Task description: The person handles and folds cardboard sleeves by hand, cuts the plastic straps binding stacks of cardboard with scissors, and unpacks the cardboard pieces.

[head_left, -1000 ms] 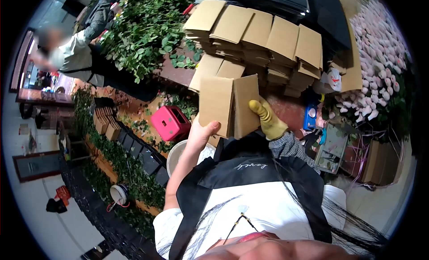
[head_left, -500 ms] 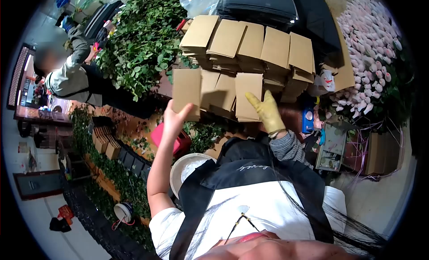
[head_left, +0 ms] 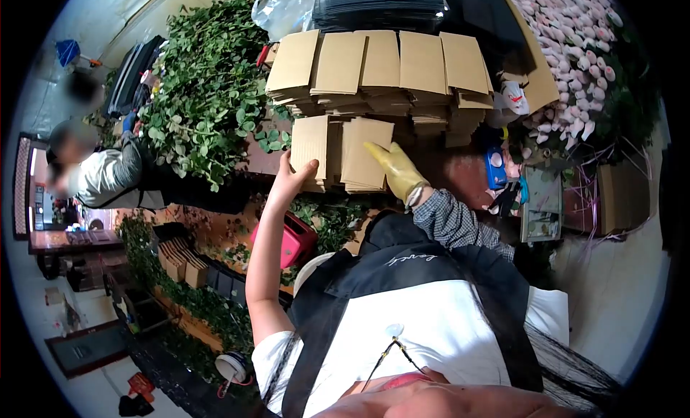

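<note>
My left hand (head_left: 296, 175), bare, grips the left edge of a small stack of folded brown cardboard (head_left: 310, 146), its thumb on the top piece. My right hand (head_left: 399, 172), in a yellow glove, holds a second cardboard stack (head_left: 365, 153) by its right side, with a gloved digit across the top face. The two stacks are side by side with a narrow gap. Just beyond them stands a row of taller cardboard piles (head_left: 381, 62). The fingers under the stacks are hidden.
Leafy stems (head_left: 208, 94) lie at the left, pink-white wrapped blooms (head_left: 568, 66) at the right. A pink stool (head_left: 291, 240) and a bucket (head_left: 310, 268) are below my left arm. A co-worker (head_left: 108, 175) stands far left. A blue item (head_left: 494, 168) lies right of my glove.
The two cardboard pieces in my hands, leaning together at first, were parted and now stand closer side by side. The view has shifted. The co-worker's raised arm has come down.
</note>
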The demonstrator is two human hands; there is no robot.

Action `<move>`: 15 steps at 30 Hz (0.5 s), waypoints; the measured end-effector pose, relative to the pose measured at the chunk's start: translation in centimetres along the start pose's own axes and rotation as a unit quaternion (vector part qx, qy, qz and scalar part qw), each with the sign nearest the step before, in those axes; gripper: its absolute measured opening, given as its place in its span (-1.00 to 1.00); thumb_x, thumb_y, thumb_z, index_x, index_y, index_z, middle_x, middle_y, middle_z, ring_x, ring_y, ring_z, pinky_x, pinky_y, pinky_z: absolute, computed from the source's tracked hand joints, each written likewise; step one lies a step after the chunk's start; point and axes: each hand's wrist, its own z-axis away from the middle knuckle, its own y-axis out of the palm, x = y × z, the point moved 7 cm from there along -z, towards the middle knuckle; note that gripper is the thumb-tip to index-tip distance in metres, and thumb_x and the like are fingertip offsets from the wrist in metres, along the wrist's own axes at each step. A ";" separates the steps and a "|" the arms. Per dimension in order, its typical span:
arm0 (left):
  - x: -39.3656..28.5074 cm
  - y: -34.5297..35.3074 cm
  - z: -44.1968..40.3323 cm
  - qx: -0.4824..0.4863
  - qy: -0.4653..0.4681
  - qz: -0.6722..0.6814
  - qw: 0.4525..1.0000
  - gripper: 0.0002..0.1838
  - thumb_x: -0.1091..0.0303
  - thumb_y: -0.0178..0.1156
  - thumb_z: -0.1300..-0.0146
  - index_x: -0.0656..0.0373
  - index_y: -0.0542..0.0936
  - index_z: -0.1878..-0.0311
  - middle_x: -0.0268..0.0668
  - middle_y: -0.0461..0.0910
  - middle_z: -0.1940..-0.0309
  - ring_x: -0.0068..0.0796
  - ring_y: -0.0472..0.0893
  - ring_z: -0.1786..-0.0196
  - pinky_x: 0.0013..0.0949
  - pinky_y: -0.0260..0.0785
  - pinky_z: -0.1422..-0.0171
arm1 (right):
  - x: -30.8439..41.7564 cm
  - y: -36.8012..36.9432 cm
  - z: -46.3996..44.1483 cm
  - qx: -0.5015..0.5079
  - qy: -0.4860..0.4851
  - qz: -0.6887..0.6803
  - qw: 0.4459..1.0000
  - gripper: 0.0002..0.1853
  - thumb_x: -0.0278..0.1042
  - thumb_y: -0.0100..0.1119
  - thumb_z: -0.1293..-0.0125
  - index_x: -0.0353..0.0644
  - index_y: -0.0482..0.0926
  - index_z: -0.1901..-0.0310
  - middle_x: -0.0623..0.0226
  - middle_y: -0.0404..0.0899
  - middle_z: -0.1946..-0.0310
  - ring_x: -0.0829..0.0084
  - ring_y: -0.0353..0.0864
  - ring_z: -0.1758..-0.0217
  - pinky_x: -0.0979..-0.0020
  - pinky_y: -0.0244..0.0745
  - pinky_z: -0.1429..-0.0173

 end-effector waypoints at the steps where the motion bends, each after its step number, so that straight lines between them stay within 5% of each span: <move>1: -0.3 0.2 0.1 0.042 -0.029 0.041 0.998 0.13 -0.24 0.47 -0.13 0.35 0.16 -0.51 0.10 0.54 -0.22 -0.19 0.58 -0.24 -0.20 0.42 -0.33 | -1.7 0.0 -2.1 -0.016 -0.027 0.000 1.000 -0.38 -0.17 0.29 -0.42 -0.54 0.40 -0.27 0.07 0.60 -0.14 0.34 0.62 -0.12 0.38 0.52 -0.18; 3: -2.1 0.7 0.8 0.117 -0.059 0.077 0.988 0.13 -0.23 0.46 -0.15 0.30 0.13 -0.55 0.08 0.51 -0.28 -0.17 0.55 -0.31 -0.18 0.38 -0.38 | -0.9 1.3 -1.6 -0.012 -0.042 0.008 0.999 -0.41 -0.17 0.29 -0.42 -0.52 0.43 -0.25 0.09 0.62 -0.11 0.36 0.63 -0.08 0.38 0.53 -0.15; 5: -2.0 0.6 -0.1 0.123 -0.054 0.086 0.987 0.04 -0.23 0.40 -0.21 0.29 0.20 -0.52 0.06 0.52 -0.27 -0.20 0.56 -0.29 -0.19 0.39 -0.37 | -1.3 1.9 -2.4 0.036 -0.057 0.060 0.996 -0.46 -0.16 0.28 -0.43 -0.48 0.47 -0.20 0.12 0.64 -0.06 0.41 0.65 0.00 0.40 0.56 -0.08; 6: -2.0 0.6 -0.3 0.119 -0.065 0.116 0.984 0.02 -0.24 0.38 -0.23 0.29 0.22 -0.51 0.05 0.53 -0.27 -0.21 0.56 -0.28 -0.21 0.40 -0.37 | -2.5 0.9 -3.7 -0.012 -0.083 0.199 0.976 -0.46 -0.15 0.26 -0.44 -0.49 0.46 -0.21 0.13 0.66 -0.03 0.44 0.66 0.04 0.42 0.57 -0.04; 9: -2.4 0.7 -1.7 0.104 -0.062 0.099 0.988 -0.14 -0.19 0.27 -0.38 0.34 0.32 -0.44 -0.04 0.57 -0.22 -0.31 0.58 -0.22 -0.29 0.41 -0.31 | 0.2 1.3 -1.2 -0.022 -0.085 0.267 0.960 -0.45 -0.16 0.25 -0.45 -0.49 0.44 -0.23 0.13 0.67 -0.03 0.43 0.65 0.02 0.42 0.57 -0.08; 11: -2.3 0.5 -2.0 0.095 -0.050 0.068 0.992 -0.19 -0.16 0.26 -0.40 0.34 0.35 -0.42 -0.06 0.59 -0.20 -0.32 0.59 -0.21 -0.30 0.41 -0.29 | -1.4 0.3 -2.0 -0.010 -0.035 0.178 0.983 -0.28 0.00 0.31 -0.36 -0.52 0.41 -0.27 -0.10 0.62 -0.15 0.10 0.67 -0.16 0.30 0.53 -0.24; 15: -2.1 0.8 -1.5 0.116 -0.057 0.132 0.983 -0.25 -0.09 0.29 -0.41 0.32 0.36 -0.41 -0.09 0.60 -0.18 -0.32 0.59 -0.19 -0.31 0.41 -0.29 | -0.6 1.3 0.5 -0.012 -0.042 0.255 0.966 -0.14 0.06 0.30 -0.36 -0.46 0.23 -0.44 -0.13 0.45 -0.35 0.07 0.47 -0.41 0.31 0.40 -0.42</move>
